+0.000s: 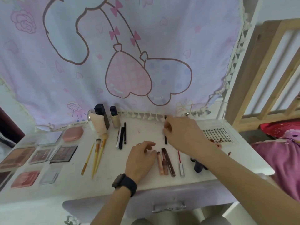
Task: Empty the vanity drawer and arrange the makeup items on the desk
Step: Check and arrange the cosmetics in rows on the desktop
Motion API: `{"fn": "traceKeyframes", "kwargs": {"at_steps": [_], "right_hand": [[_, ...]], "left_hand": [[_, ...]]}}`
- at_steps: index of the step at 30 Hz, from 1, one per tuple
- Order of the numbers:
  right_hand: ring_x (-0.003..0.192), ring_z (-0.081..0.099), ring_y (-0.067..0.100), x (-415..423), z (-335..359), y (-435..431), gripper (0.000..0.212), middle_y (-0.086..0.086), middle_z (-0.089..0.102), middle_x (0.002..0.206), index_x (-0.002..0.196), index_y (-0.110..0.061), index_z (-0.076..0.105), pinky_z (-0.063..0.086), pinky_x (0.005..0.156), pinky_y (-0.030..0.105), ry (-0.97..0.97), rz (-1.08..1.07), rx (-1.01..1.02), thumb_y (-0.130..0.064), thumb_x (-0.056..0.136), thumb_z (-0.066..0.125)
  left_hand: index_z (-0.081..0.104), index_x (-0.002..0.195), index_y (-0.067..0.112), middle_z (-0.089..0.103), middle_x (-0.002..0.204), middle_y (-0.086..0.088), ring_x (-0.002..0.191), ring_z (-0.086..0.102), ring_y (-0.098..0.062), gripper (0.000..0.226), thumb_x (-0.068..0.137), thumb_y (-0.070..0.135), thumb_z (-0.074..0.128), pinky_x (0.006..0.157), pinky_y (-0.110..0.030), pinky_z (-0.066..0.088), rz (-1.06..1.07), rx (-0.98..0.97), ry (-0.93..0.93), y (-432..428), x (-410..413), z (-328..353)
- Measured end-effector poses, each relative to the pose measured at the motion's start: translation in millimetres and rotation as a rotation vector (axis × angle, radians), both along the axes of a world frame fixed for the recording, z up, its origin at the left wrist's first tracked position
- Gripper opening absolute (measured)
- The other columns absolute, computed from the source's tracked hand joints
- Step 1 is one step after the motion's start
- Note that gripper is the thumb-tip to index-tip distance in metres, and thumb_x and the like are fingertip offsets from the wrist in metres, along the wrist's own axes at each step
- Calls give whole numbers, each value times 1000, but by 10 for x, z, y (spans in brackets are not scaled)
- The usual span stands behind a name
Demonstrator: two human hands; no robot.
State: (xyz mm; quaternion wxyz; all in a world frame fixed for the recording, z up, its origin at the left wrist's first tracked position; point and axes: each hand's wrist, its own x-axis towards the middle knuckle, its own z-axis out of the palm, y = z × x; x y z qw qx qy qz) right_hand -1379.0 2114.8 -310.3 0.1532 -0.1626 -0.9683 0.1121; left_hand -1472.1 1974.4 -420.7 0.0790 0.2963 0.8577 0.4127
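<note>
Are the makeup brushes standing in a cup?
No, the three brushes lie flat on the desk, side by side.

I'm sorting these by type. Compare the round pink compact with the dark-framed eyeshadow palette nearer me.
The round pink compact is plain and one colour; the dark-framed eyeshadow palette shows many small pans. The compact is rounded, the palette rectangular. Both lie flat on the white desk.
</note>
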Motion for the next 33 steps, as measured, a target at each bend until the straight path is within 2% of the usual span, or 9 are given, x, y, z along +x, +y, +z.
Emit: {"fn": "traceKeyframes", "kwargs": {"at_steps": [3,5,8,11,13,15,18,26,33], "right_hand": [[92,60,15,397,-151,-278,18,-8,64,103,110,-23,60,46,80,30,29,-3,-78,-33,101,48],[95,59,15,586,-353,-388,23,-6,59,116,119,-23,58,44,80,28,5,-35,-132,-34,103,45],[107,61,20,777,-711,-442,33,-2,44,142,136,-25,50,47,82,29,-57,-131,-159,-33,105,43],[122,56,28,864,-970,-457,43,5,30,157,147,-25,38,48,96,36,-117,-179,-194,-31,105,41],[118,57,27,891,-1047,-465,43,4,34,154,149,-25,36,47,96,36,-118,-184,-201,-31,106,39],[109,61,23,912,-1082,-469,41,0,44,146,146,-24,40,48,90,33,-76,-174,-175,-30,106,40],[106,64,22,938,-1116,-467,38,-3,53,142,143,-22,48,49,88,31,-25,-155,-161,-28,106,42],[116,62,18,954,-1110,-469,43,-5,55,143,150,-23,42,47,96,29,17,-148,-173,-29,107,41],[104,66,17,958,-1095,-440,41,-7,63,132,147,-25,46,50,87,29,60,-115,-154,-30,107,40]], "left_hand": [[60,120,44,62,111,15,110,51,-9,28,93,37,62,92,-25,43,-12,-19,65,-108,196,-85],[60,123,44,64,114,15,112,50,-10,29,94,48,55,97,-33,43,-13,-39,125,-145,339,-91],[62,125,43,65,119,15,115,50,-10,43,89,60,44,100,-35,42,-32,-78,222,-195,532,-76],[64,124,44,63,120,13,115,51,-11,43,87,57,46,102,-35,42,-37,-109,282,-226,633,-81],[65,123,45,62,121,13,115,50,-11,39,88,55,50,102,-33,41,-31,-111,310,-223,666,-83],[63,125,45,60,124,12,118,49,-11,36,91,52,55,104,-31,38,-41,-132,329,-210,686,-96],[62,127,46,58,123,10,117,49,-12,36,92,51,55,104,-31,37,-37,-150,336,-194,705,-130],[59,130,46,58,122,9,117,48,-13,36,94,49,55,105,-32,37,-30,-173,334,-154,730,-147],[54,134,46,57,127,12,123,45,-12,41,93,52,56,106,-30,33,-40,-194,324,-136,720,-122]]}}
